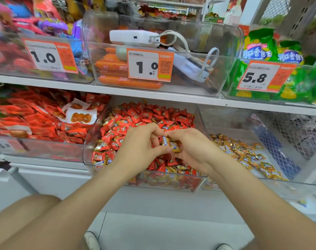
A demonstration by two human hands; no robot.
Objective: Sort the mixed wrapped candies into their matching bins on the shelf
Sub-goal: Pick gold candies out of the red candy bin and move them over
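Note:
A clear middle bin (88, 150) on the lower shelf holds a heap of red wrapped candies (153, 114) with gold ones mixed in along its front. Both hands meet above this heap. My left hand (141, 150) has its fingers curled, the tips touching gold wrapped candies (169, 144). My right hand (191, 150) holds those gold candies between thumb and curled fingers. The clear bin to the right (234, 120) holds a loose layer of gold wrapped candies (243, 154).
A bin of red snack packets (36, 121) stands at the lower left. The upper shelf carries bins with sausages (114, 69), a white power bank with cable (135, 37), green bags (261, 47) and price tags (150, 64). My knees and shoes show below, over the floor.

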